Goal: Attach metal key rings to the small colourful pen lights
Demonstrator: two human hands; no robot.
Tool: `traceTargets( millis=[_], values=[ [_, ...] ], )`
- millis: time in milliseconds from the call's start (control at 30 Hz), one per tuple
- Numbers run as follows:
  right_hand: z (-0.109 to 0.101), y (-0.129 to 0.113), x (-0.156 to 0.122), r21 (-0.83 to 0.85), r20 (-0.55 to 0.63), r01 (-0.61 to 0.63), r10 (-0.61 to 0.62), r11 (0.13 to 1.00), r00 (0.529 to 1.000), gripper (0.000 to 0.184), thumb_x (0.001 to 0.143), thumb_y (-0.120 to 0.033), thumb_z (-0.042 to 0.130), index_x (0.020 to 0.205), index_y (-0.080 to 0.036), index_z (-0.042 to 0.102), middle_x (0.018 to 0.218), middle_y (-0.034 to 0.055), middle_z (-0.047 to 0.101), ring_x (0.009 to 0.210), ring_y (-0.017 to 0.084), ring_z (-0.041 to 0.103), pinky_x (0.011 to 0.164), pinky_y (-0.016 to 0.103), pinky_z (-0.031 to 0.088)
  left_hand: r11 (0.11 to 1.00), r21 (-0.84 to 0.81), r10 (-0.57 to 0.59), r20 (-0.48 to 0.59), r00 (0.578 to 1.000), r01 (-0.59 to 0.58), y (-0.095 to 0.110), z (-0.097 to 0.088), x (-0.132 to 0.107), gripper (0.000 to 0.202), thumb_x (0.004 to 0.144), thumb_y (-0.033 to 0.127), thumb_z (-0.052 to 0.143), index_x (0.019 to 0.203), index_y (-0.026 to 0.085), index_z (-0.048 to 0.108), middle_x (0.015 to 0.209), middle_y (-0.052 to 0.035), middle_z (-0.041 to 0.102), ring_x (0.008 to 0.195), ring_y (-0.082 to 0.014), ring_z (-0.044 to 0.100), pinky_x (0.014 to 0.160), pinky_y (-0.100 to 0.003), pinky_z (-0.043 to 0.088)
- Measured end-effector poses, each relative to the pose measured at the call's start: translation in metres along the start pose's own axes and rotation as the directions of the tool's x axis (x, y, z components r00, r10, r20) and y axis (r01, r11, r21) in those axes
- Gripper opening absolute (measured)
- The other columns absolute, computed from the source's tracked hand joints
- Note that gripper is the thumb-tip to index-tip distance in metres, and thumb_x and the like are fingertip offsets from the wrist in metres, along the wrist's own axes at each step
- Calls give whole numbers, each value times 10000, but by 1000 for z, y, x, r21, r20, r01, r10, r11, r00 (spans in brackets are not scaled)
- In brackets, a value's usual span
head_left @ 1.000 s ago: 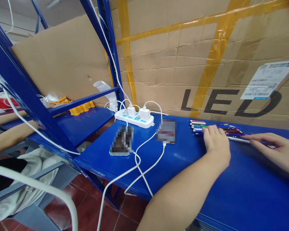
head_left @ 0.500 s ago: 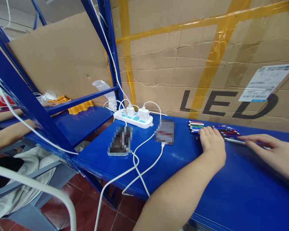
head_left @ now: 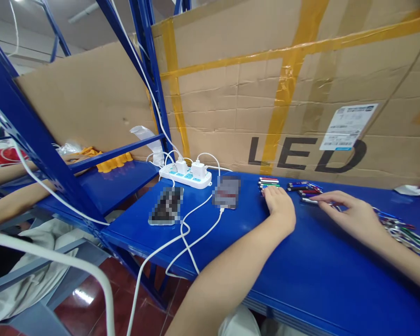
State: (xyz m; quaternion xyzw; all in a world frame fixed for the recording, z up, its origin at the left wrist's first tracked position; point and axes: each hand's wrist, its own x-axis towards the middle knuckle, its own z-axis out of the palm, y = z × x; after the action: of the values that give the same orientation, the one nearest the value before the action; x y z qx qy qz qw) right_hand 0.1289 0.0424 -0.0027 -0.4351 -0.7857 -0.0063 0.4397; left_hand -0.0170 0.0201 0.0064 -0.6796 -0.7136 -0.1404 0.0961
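Observation:
My left hand (head_left: 280,207) rests at the near side of a neat row of slim, pen-like coloured sticks (head_left: 269,181) with silver ends. Its fingers are curled and pressed together; whatever lies under them is hidden. To the right, my right hand (head_left: 352,212) pinches a silver pen-like stick (head_left: 309,201) between thumb and fingers, low over the blue table. Just beyond it lies a loose group of blue and dark red pen-like sticks (head_left: 301,185). Partly behind my right wrist is a pile of coloured sticks with metal clips or rings (head_left: 408,235).
Two phones, one dark (head_left: 166,206) and one greyish (head_left: 227,192), lie left on the blue table (head_left: 322,275), near a white power strip (head_left: 185,176) with cables. A large cardboard box (head_left: 217,102) stands behind. Another person's arm (head_left: 17,198) reaches in at far left.
The view has swung right, bringing the clipped pile into sight. My right hand has drawn the silver stick away from the loose group; my left hand stays by the row.

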Motion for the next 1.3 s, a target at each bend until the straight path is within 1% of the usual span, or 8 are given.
traceTargets(
  millis=[100,200,400,767,900,1000,1133,1300],
  values=[
    [0,-4,0,9,5,30,-30,1000,1000,287,687,-407,452,724,-204,651,821,44,624,772,175,573,712,283,441,996,-56,69,-62,996,-72,0,2,0,289,861,212,384,1069,41,490,1024,-157,518,1006,-222,458,859,-310,356],
    [1,-5,0,49,21,40,-41,998,999,281,696,-386,454,734,-187,649,838,56,624,783,175,573,706,283,440,981,-131,129,-131,983,-146,1,3,0,338,894,331,307,1065,85,464,982,-123,535,937,-201,506,750,-281,418],
    [-1,-12,0,118,16,36,-38,992,999,222,700,-325,450,734,-196,627,814,44,617,760,162,563,715,283,439,964,-69,232,-240,943,-255,-2,4,0,378,901,387,255,1055,113,464,1005,-101,534,924,-195,521,705,-268,442],
    [-8,-11,1,177,-114,40,-20,983,993,179,714,-136,472,777,-143,639,785,42,593,711,131,525,704,250,416,982,10,189,-67,980,-188,-23,-7,6,483,799,499,421,1087,114,473,1113,-127,495,1015,-226,487,790,-298,425],
    [-14,-16,0,143,-124,86,-68,986,990,181,708,-92,481,777,-144,640,792,38,589,745,125,521,739,243,405,967,33,253,-9,967,-253,-32,-10,6,458,800,510,409,1021,121,509,1074,-116,506,1020,-232,471,801,-300,405],
    [-18,-26,-1,105,-117,170,-158,980,980,165,720,-95,486,766,-148,635,814,34,581,810,123,513,784,235,387,951,65,306,-36,951,-304,-37,-8,6,415,810,498,409,1002,147,522,1060,-103,504,1027,-231,441,795,-295,386],
    [-20,-38,-4,95,-28,294,-293,951,956,177,731,-102,481,805,-155,633,848,21,566,816,107,503,773,208,382,933,97,351,-51,935,-345,-40,-11,5,354,811,473,434,974,179,547,1037,-87,504,991,-226,429,780,-303,369],
    [-21,-45,-7,49,28,355,-357,934,934,165,730,-95,480,783,-148,628,826,22,552,786,103,495,730,197,378,933,136,345,-80,935,-332,-45,-17,4,306,835,419,424,973,184,563,1030,-84,508,1002,-229,425,803,-320,357]
  ],
)
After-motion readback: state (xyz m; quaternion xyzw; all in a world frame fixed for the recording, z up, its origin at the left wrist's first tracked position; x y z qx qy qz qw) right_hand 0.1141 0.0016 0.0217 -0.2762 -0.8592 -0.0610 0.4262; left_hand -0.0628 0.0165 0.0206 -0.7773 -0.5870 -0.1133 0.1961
